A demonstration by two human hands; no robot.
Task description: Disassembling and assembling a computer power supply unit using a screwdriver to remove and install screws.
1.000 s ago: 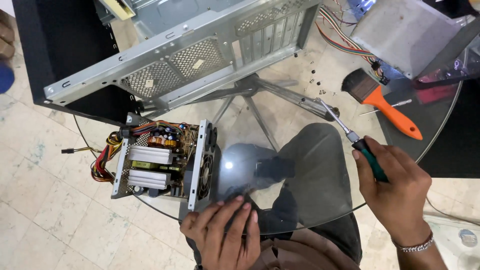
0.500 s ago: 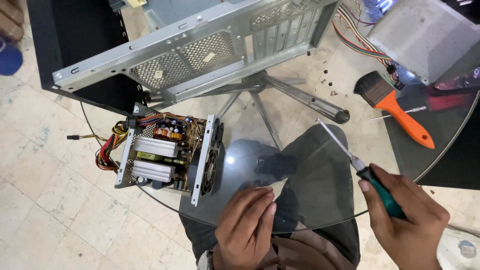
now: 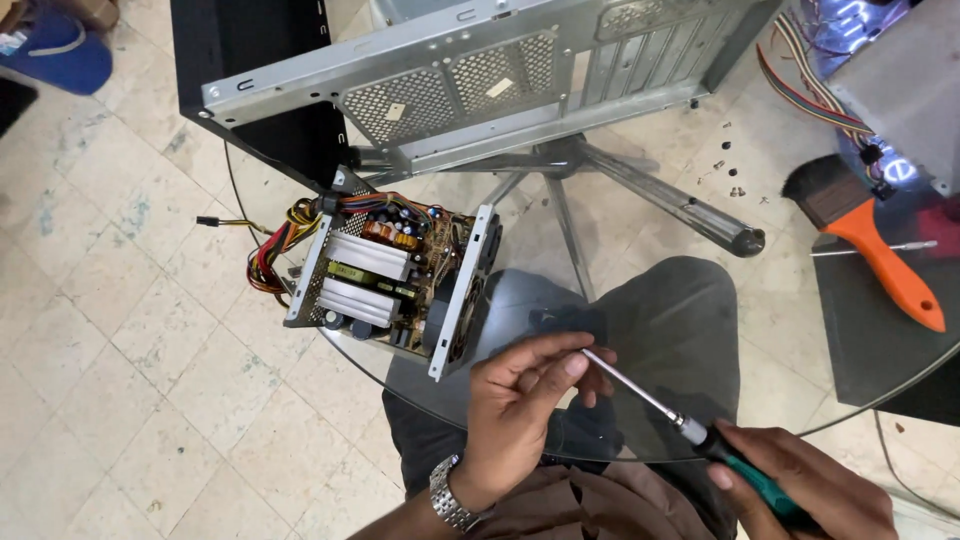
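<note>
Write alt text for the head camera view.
Over a round glass table, a left hand pinches the tip of a green-handled screwdriver held by the right hand. An opened power supply, a computer case and an orange-handled brush lie around them.

Round glass table (image 3: 880, 385), metal legs (image 3: 660, 195), worn beige tile floor (image 3: 120, 350)

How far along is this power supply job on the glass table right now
Done: the power supply sits uncovered, circuit board exposed, with loose screws on the glass table. In hand: right hand grips the screwdriver, left hand pinching its tip. Left: nothing shows the unit being closed or refitted into the computer case.
</note>
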